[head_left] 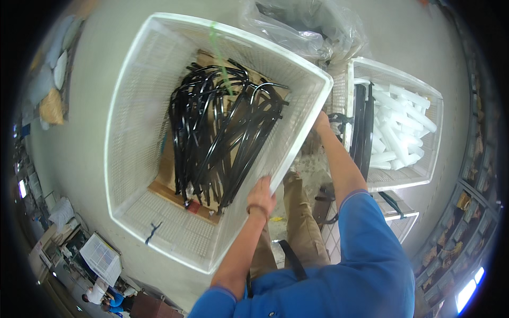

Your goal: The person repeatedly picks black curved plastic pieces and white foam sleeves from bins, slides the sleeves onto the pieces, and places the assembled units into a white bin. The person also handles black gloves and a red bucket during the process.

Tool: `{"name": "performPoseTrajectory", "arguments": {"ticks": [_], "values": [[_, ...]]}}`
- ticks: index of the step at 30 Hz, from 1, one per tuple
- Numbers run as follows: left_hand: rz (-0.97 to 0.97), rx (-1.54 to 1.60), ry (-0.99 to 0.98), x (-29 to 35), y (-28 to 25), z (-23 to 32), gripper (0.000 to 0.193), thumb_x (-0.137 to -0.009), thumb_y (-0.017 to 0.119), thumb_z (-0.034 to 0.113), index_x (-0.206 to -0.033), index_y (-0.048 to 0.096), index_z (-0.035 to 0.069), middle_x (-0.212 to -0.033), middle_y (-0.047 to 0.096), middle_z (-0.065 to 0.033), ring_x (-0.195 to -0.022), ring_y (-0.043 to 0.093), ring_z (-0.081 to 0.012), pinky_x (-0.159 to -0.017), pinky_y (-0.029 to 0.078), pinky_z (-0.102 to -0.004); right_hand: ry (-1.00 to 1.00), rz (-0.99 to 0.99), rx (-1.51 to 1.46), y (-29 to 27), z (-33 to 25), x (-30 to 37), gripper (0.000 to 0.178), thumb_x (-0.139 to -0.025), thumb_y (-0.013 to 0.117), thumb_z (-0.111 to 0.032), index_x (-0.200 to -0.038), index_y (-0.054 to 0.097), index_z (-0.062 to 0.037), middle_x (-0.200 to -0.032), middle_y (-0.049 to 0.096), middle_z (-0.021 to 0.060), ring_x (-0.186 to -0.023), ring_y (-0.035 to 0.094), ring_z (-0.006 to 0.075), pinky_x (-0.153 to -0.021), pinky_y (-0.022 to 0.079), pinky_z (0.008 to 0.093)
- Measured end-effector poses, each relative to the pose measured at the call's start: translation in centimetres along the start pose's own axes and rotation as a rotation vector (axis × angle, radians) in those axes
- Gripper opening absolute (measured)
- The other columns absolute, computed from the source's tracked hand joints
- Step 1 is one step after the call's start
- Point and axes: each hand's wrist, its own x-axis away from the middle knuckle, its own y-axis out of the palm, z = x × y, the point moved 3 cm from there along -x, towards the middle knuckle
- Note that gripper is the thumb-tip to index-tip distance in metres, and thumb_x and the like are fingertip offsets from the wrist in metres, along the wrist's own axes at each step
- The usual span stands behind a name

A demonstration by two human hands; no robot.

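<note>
1. Crate [140, 106], white mesh, sits left of both hands and out ahead of the body; that's the relation to watch. Its long axis runs from near-left to far-right, tilted across the view.

2. Both hands are on the same long side, the R one: L hand [261, 196] approx. midway along, R hand [321, 122] up by the far R corner. L is closer to the body, R reaches farther.

3. Grip check: L looks clamped on the rim, back of hand over the inner wall. R is up against the rim's outer side, but its fingers are hidden; can't tell if they're clamped or just resting.

4. Inside the crate: black tubes [185, 138], glossy, piled approx. lengthwise, w/ curved bends at the far end and loose ends at the near one. Brown cardboard [168, 168] shows beneath. Walls rise well above the pile.

5. Dark tie [154, 232] on the near end wall.

6. Just R of the R hand: 2nd crate [403, 185], w/ white rolls [395, 135] and black bars [359, 122] along its near side. Clear bag [344, 37] beyond.
</note>
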Motion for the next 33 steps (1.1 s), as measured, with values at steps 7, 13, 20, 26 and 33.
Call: {"name": "performPoseTrajectory", "arguments": {"ticks": [7, 13, 20, 26, 33], "values": [[0.237, 0.057, 0.174, -0.3, -0.2, -0.4, 0.062, -0.061, 0.072, 0.006, -0.121, 0.058, 0.007, -0.113, 0.065, -0.0134, -0.089, 0.068, -0.0318, -0.074, 0.057, -0.0383, 0.172, 0.031, -0.204, 7.9, 0.7, -14.3, 0.033, -0.088, 0.066, -0.023, -0.115, 0.06, -0.0044, -0.109, 0.065, 0.0142, -0.1, 0.062, 0.0288, -0.088, 0.049, 0.0393], [0.233, 0.084, 0.183, -1.2, -0.6, 0.6, 0.049, -0.071, 0.07, 0.01, -0.119, 0.058, 0.003, -0.115, 0.066, -0.0163, -0.096, 0.067, -0.0356, -0.076, 0.058, -0.0403, 0.145, 0.177, -0.513, 9.6, 2.8, -12.5, 0.026, -0.09, 0.066, -0.021, -0.104, 0.058, -0.0004, -0.097, 0.066, 0.0131, -0.09, 0.062, 0.0239, -0.083, 0.049, 0.0365], [0.2, 0.014, 0.158, -0.4, -0.3, 0.7, 0.052, -0.071, 0.073, 0.009, -0.119, 0.056, 0.007, -0.115, 0.063, -0.0131, -0.095, 0.066, -0.0351, -0.076, 0.055, -0.0431, -0.079, 0.308, -0.962, -2.1, 0.5, 2.2, 0.025, -0.092, 0.068, -0.019, -0.093, 0.055, 0.0028, -0.083, 0.065, 0.0104, -0.077, 0.061, 0.0175, -0.076, 0.049, 0.0323], [0.057, -0.064, 0.0, 0.0, 0.5, 0.1, 0.045, -0.082, 0.069, 0.017, -0.123, 0.051, 0.01, -0.116, 0.06, -0.0143, -0.1, 0.063, -0.0375, -0.081, 0.053, -0.0483, -0.366, 0.61, -1.212, -25.7, -2.2, 15.7, 0.02, -0.094, 0.066, -0.01, -0.097, 0.048, -0.002, -0.084, 0.06, 0.0056, -0.075, 0.064, 0.0139, -0.072, 0.051, 0.0278], [-0.33, -0.229, -0.016, -1.0, -1.9, -0.2, 0.077, -0.077, 0.078, 0.034, -0.138, 0.042, 0.004, -0.132, 0.051, -0.0226, -0.123, 0.051, -0.0383, -0.101, 0.045, -0.0442, -0.784, 1.114, -1.184, -57.2, 3.2, 33.9, 0.03, -0.102, 0.052, -0.032, -0.082, 0.049, -0.0093, -0.066, 0.045, -0.0001, -0.055, 0.047, 0.0147, -0.055, 0.046, 0.0335]]}}
